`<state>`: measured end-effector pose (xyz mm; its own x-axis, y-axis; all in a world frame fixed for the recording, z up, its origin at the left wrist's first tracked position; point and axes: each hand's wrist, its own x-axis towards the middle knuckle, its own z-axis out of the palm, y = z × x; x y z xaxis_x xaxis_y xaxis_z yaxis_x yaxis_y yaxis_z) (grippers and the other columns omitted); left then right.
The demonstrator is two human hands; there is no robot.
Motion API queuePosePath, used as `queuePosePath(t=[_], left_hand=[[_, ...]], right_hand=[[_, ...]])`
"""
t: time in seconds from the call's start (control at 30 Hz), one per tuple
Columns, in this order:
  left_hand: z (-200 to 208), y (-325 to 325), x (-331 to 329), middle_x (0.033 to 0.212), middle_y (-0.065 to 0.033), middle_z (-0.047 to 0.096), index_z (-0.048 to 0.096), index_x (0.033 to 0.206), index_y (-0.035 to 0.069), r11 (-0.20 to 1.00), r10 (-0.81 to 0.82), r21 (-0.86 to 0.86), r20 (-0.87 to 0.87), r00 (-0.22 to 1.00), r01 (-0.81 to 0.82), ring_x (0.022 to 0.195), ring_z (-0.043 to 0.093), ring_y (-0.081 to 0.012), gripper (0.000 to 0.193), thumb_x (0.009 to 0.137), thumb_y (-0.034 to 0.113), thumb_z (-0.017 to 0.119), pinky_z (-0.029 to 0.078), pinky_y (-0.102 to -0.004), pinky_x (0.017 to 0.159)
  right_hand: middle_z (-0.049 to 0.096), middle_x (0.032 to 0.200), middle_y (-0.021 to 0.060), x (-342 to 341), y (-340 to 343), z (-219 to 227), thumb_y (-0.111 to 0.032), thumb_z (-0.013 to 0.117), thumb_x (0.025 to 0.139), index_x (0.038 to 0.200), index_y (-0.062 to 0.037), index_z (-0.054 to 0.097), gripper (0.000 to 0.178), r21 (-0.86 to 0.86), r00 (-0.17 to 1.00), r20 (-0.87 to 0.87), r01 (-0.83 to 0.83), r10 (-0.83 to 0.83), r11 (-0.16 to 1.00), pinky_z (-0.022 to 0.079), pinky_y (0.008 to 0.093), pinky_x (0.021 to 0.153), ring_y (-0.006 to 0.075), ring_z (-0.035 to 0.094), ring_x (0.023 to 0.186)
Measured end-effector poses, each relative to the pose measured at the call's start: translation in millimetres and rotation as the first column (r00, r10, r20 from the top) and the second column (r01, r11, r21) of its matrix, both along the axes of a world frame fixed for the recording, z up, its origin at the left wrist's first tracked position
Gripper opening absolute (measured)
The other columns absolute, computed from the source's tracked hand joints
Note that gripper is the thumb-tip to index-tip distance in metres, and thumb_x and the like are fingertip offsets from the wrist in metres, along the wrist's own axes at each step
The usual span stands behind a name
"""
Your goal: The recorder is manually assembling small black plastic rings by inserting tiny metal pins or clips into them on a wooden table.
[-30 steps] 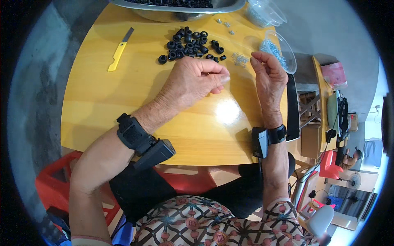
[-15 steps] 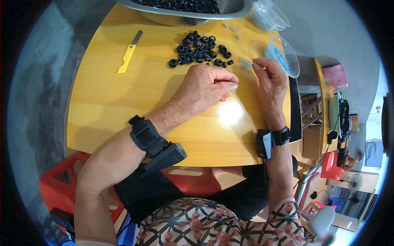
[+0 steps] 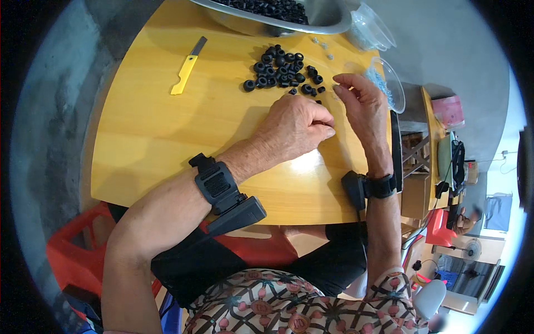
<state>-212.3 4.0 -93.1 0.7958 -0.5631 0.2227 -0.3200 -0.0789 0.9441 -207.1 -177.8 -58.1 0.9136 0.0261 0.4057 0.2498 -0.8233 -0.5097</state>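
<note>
- Head view: our left hand [image 3: 300,123] curls its fingers close to its thumb above the table [image 3: 161,150]; whether they grip anything we cannot tell.
- Our right hand [image 3: 362,103] has fingers and thumb slightly parted, nothing visible between them, near the clear tub [image 3: 396,83].
- Ahead of our left hand, the black parts [image 3: 281,71] lie heaped; a knuckle brushing them could set the rounded ones rolling.
- Our right wrist could knock the tub, spilling its tiny, pale-blue pieces [image 3: 379,82].
- Beyond are a yellow-handled knife [image 3: 184,73] and a smooth metal basin [image 3: 329,14].
</note>
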Motion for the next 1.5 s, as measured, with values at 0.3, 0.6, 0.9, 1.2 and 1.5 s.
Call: queuePosePath(t=[0.3, 0.6, 0.9, 1.2, 1.5], left_hand=[[-0.8, -2.4, -4.3, 0.08, -0.0118, 0.069, 0.071, 0.09, 0.001, 0.992, -0.126, -0.016, 0.121, 0.985, 0.129, 0.074, 0.067, -0.0199, 0.016, 0.076, 0.011, 0.071, 0.053, -0.03, 0.069], [2.5, 1.4, -4.8, 0.076, -0.0102, 0.068, 0.071, 0.091, 0.0, 0.984, -0.176, 0.006, 0.126, 0.976, 0.177, 0.068, 0.065, -0.0161, 0.016, 0.079, 0.01, 0.069, 0.052, -0.0275, 0.065], [6.3, 0.8, -2.2, 0.071, -0.003, 0.066, 0.07, 0.096, -0.002, 0.984, -0.156, -0.127, -0.301, 0.941, 0.123, 0.061, 0.06, -0.0063, 0.016, 0.084, 0.008, 0.067, 0.05, -0.0211, 0.058], [4.2, 4.9, 6.0, 0.08, -0.0045, 0.068, 0.069, 0.105, 0.0, 0.986, -0.103, -0.157, -0.354, 0.929, 0.05, 0.07, 0.062, -0.0076, 0.021, 0.089, 0.011, 0.064, 0.052, -0.0211, 0.066], [1.7, 14.5, 15.7, 0.085, -0.0033, 0.068, 0.068, 0.109, 0.003, 0.954, 0.07, -0.245, -0.376, 0.924, -0.172, 0.077, 0.064, -0.0088, 0.026, 0.09, 0.021, 0.064, 0.051, -0.022, 0.072]], right_hand=[[0.067, 0.086, 0.0146, 7.8, 14.7, -8.0, -0.006, 0.068, 0.077, 0.095, -0.0064, 0.069, 0.018, -0.286, 0.999, 0.044, -0.004, 0.018, 0.958, 0.052, 0.0377, 0.067, 0.032, 0.065, 0.075], [0.069, 0.084, 0.0107, -3.2, 4.4, -9.9, -0.003, 0.068, 0.079, 0.099, -0.0042, 0.069, 0.021, 0.075, 0.998, 0.059, -0.012, 0.008, 0.997, 0.052, 0.0293, 0.064, 0.0186, 0.065, 0.069], [0.071, 0.082, 0.0081, -16.2, -14.0, -13.3, -0.005, 0.068, 0.082, 0.092, -0.0019, 0.071, 0.01, 0.179, 0.999, -0.019, 0.044, -0.041, 0.983, 0.051, 0.0263, 0.065, 0.0122, 0.063, 0.069], [0.07, 0.081, 0.0085, -20.4, -23.6, -17.9, -0.004, 0.068, 0.083, 0.09, 0.0001, 0.071, 0.008, 0.298, 0.999, 0.018, 0.031, -0.039, 0.954, 0.05, 0.0254, 0.068, 0.0124, 0.064, 0.074], [0.07, 0.082, 0.0079, -22.2, -17.2, -20.9, -0.004, 0.068, 0.083, 0.09, 0.0002, 0.071, 0.009, 0.359, 0.998, 0.048, -0.057, 0.043, 0.932, 0.051, 0.025, 0.069, 0.0123, 0.065, 0.075]])
